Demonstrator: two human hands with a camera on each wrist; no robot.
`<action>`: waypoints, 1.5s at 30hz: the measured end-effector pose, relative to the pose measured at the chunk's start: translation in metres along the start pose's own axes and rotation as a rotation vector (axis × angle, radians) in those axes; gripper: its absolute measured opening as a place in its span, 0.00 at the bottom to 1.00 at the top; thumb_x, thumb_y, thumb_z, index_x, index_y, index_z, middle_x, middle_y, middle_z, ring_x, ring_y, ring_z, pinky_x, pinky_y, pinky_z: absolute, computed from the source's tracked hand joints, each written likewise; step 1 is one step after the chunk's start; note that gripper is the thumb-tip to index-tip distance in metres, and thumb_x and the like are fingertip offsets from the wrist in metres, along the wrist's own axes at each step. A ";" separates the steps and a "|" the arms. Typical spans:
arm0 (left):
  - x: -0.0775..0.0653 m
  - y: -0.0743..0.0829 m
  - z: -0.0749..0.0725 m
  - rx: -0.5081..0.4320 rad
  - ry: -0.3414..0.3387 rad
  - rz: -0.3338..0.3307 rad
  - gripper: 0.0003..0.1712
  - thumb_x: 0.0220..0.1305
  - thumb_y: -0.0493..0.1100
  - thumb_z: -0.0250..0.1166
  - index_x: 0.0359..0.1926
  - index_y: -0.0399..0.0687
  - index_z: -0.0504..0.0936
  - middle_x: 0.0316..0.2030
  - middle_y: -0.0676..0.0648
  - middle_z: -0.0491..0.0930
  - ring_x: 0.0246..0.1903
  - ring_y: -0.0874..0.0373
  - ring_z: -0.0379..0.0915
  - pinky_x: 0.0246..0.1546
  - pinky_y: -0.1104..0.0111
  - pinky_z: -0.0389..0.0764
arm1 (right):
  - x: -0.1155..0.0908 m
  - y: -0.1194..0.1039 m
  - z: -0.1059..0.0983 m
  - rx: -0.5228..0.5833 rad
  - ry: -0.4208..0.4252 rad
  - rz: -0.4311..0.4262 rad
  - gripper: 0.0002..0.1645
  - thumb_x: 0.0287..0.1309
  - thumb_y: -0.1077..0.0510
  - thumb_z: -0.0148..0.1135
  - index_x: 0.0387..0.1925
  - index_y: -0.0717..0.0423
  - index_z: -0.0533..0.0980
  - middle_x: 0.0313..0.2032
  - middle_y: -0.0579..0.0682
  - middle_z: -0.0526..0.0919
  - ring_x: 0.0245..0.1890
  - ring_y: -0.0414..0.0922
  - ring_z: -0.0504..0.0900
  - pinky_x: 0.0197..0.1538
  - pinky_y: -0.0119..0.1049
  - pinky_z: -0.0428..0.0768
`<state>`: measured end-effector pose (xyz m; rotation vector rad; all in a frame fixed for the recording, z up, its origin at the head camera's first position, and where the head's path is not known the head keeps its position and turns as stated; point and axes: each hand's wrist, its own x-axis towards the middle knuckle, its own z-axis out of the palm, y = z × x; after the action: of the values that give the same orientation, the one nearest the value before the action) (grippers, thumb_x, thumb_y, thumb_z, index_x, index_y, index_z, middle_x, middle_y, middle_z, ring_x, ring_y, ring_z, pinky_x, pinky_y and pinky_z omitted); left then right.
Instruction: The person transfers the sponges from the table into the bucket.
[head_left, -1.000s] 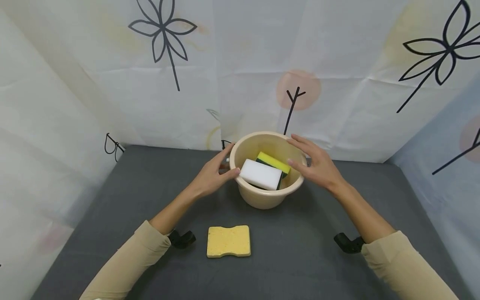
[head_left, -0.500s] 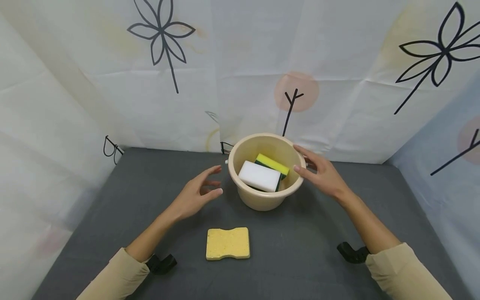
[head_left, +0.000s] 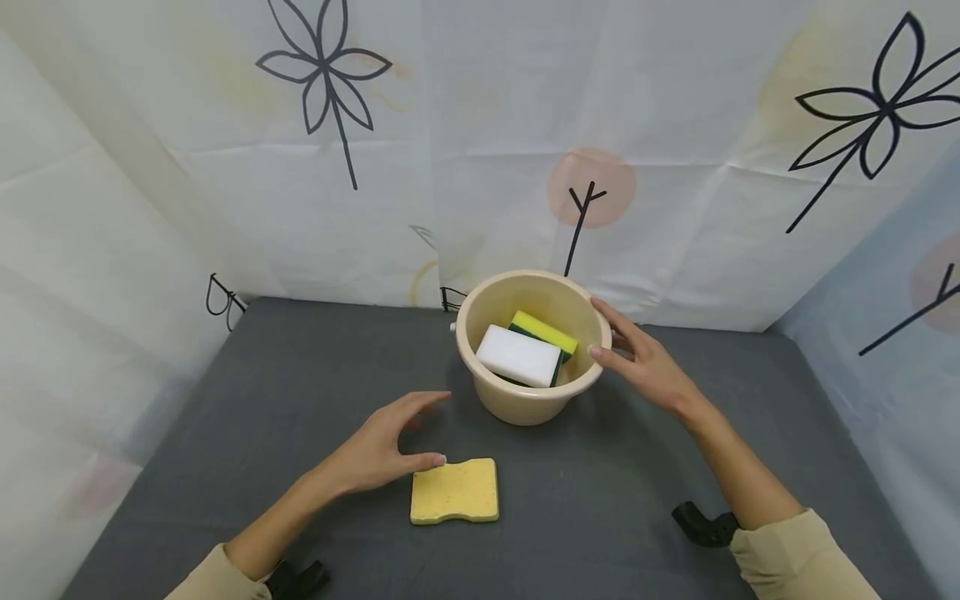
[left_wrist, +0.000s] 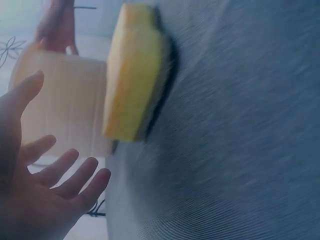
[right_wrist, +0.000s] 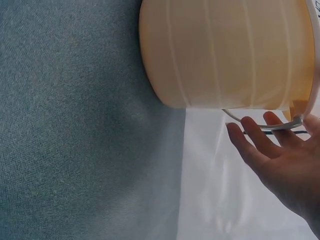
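Note:
A cream bucket (head_left: 517, 404) with a thin wire handle (right_wrist: 260, 126) stands upright at the back middle. Inside it lie a white sponge (head_left: 517, 354) and a bright yellow sponge (head_left: 546, 330), both dark green underneath. In front lies a pale yellow sponge (head_left: 453, 493) with notched sides. My left hand (head_left: 382, 442) hovers over its far left edge, fingers spread and holding nothing; the left wrist view shows a gap between hand and sponge. My right hand (head_left: 648, 362) rests at the bucket's right rim, thumb over the edge and the other fingers loose outside, beside the handle.
A dark grey cloth (head_left: 337, 350) covers the table. White patterned curtains (head_left: 510, 100) rise right behind the bucket and along both sides. Black wrist mounts (head_left: 705, 525) are strapped on both forearms.
My left hand has left the bucket's left rim and come down toward me, to the pale yellow sponge. The right hand has slid slightly along the right rim. The bucket stays put.

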<state>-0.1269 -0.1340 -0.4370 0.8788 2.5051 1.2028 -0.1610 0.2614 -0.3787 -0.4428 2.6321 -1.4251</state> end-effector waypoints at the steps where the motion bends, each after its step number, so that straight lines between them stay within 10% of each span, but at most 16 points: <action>1: -0.002 0.000 0.002 0.002 -0.012 -0.002 0.46 0.57 0.58 0.74 0.74 0.60 0.64 0.68 0.55 0.66 0.66 0.53 0.66 0.57 0.56 0.77 | 0.000 0.000 0.000 0.010 0.002 0.001 0.42 0.72 0.50 0.56 0.79 0.36 0.47 0.77 0.53 0.51 0.70 0.63 0.63 0.64 0.66 0.65; 29: -0.024 -0.001 0.044 0.251 -0.121 0.090 0.54 0.46 0.67 0.76 0.73 0.62 0.66 0.69 0.58 0.65 0.66 0.58 0.62 0.59 0.48 0.70 | 0.002 0.004 0.005 0.166 0.017 0.059 0.42 0.71 0.51 0.58 0.78 0.33 0.50 0.76 0.52 0.52 0.72 0.61 0.59 0.62 0.62 0.70; 45: -0.021 0.006 0.039 0.236 -0.078 0.119 0.38 0.61 0.60 0.70 0.70 0.62 0.71 0.61 0.60 0.74 0.58 0.62 0.72 0.54 0.58 0.77 | 0.001 0.003 0.005 0.183 0.014 0.065 0.42 0.71 0.51 0.58 0.78 0.32 0.49 0.75 0.51 0.54 0.71 0.59 0.63 0.61 0.59 0.72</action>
<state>-0.0904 -0.1193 -0.4582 1.1230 2.5995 0.8964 -0.1617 0.2591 -0.3838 -0.3250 2.4717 -1.6342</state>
